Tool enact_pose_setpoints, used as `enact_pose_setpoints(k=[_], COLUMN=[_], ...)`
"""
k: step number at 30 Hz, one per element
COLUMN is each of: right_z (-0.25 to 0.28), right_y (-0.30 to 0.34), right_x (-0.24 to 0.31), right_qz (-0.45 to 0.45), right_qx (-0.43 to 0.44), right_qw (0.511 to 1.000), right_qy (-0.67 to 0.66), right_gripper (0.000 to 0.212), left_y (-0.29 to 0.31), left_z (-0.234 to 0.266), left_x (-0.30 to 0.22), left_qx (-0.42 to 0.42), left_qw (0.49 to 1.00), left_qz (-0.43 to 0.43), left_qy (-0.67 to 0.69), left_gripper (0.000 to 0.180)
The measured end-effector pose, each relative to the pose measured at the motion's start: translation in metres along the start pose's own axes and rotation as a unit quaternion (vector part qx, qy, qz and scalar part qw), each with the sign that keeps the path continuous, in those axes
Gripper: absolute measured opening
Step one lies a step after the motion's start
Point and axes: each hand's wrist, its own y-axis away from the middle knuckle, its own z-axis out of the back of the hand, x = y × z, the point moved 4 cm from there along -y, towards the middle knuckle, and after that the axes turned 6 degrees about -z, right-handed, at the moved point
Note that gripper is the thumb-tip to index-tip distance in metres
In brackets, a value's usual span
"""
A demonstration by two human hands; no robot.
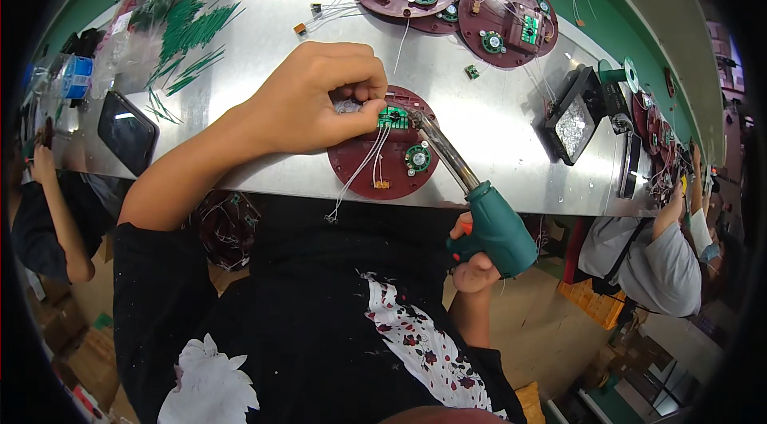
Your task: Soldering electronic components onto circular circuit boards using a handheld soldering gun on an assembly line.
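A round maroon plastic disc [349, 159] lies near the table's front edge. It carries a green circuit board [392, 117], a small round speaker [417, 158], an orange part [382, 184] and several thin white wires. My left hand [315, 96] is closed at the board's left side, thumb and forefinger pinched together. What they pinch is too small to make out. My right hand [477, 270] is wrapped round the grip of a green soldering gun [505, 230]. The gun's metal barrel slants up to the left, its tip at the board's right end.
More maroon discs [471, 20] with wires lie at the back. Green wires [192, 32], a clear plastic bag [132, 32] and a phone [128, 132] are at left. On the right stand a black holder [573, 124] and a spool [620, 75]. Other people work at both sides.
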Motion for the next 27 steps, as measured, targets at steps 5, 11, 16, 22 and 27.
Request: enact_pose_setpoints(k=[5, 11, 16, 22, 27], right_z=[0.0012, 0.0004, 0.0038, 0.0027, 0.0028], right_y=[0.0007, 0.0005, 0.001, 0.0008, 0.0016], right_x=[0.0006, 0.0023, -0.0001, -0.0024, -0.006], right_qz=[0.0, 0.005, 0.016, 0.024, 0.03], right_qx=[0.003, -0.014, -0.015, -0.001, -0.009], right_qw=[1.0, 1.0, 0.999, 1.0, 0.999], right_qy=[0.004, 0.013, 0.029, 0.003, 0.002], right_gripper=[0.078, 0.078, 0.077, 0.077, 0.082], left_y=[-0.0004, 0.0009, -0.0006, 0.0007, 0.0017], left_z=[-0.0003, -0.0017, -0.001, -0.0021, -0.001], left_x=[0.0012, 0.0019, 0.0037, 0.0062, 0.0054], left_qx=[0.006, -0.001, 0.003, -0.01, -0.008], left_qw=[1.0, 1.0, 1.0, 1.0, 1.0], left_qz=[0.007, -0.006, 0.004, -0.011, -0.009], left_qy=[-0.009, -0.01, -0.006, -0.002, -0.007], left_gripper=[0.015, 0.015, 0.015, 0.01, 0.01])
